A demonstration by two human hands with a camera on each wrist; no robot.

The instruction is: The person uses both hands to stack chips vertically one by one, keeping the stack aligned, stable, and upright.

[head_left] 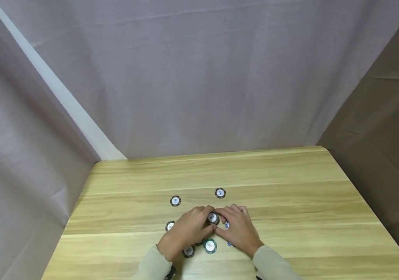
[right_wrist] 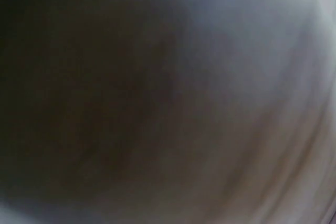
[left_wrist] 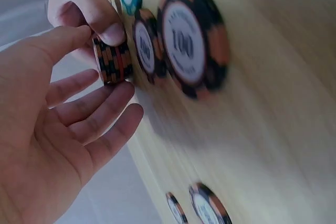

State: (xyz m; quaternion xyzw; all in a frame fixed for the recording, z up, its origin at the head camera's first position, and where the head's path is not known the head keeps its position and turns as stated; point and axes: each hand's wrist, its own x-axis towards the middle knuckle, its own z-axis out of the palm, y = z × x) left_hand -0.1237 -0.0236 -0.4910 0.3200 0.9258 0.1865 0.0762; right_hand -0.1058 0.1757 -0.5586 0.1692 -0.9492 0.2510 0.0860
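Note:
Between both hands stands a short stack of black-and-orange poker chips. My left hand curls round its left side, thumb and fingers right at the chips' edges. From the other side my right hand grips the same stack, its thumb pressed to the edge in the left wrist view. A green chip marked 20 lies just in front of the hands. Next to it is a black-and-orange chip; another, marked 100, looms close in the left wrist view. The right wrist view is dark and blurred.
Two black-rimmed chips lie farther back, one on the left and one on the right. Another chip sits by the left wrist. Blue chips are partly hidden by the right hand. Grey cloth hangs behind the wooden table.

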